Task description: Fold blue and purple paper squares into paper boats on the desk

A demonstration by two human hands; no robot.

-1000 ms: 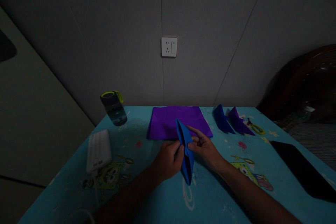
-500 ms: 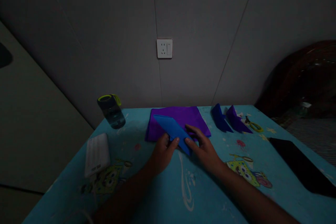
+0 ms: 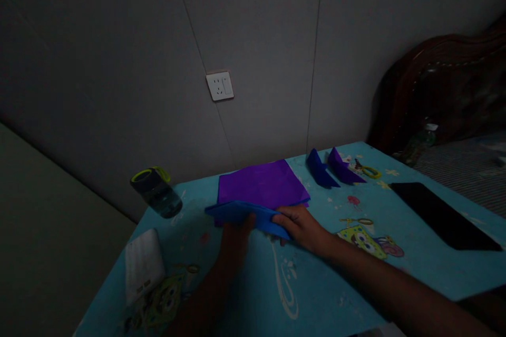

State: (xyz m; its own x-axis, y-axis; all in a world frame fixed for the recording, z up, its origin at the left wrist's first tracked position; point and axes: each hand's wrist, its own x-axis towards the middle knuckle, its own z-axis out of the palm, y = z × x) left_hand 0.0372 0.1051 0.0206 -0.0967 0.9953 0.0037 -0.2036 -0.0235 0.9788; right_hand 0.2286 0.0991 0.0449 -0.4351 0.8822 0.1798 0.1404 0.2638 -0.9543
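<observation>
A folded blue paper is held between both hands above the table, its long edge running nearly level. My left hand grips it from below near the middle, thumb against the near face; its other fingers are hidden behind the paper. My right hand pinches the right end between thumb and fingers. Just beyond lies a stack of purple paper sheets, with a blue edge showing beneath. Two folded paper boats, one dark blue and one purple, stand at the far right of the table.
Yellow-handled scissors lie beside the boats. A black flat pad rests on the right of the patterned tablecloth. At left are a water bottle and a white power bank. A wall stands behind.
The blue paper has turned from a steep slant to nearly level, its near face now toward me. My left hand has shifted under it. The view has tilted and swung right.
</observation>
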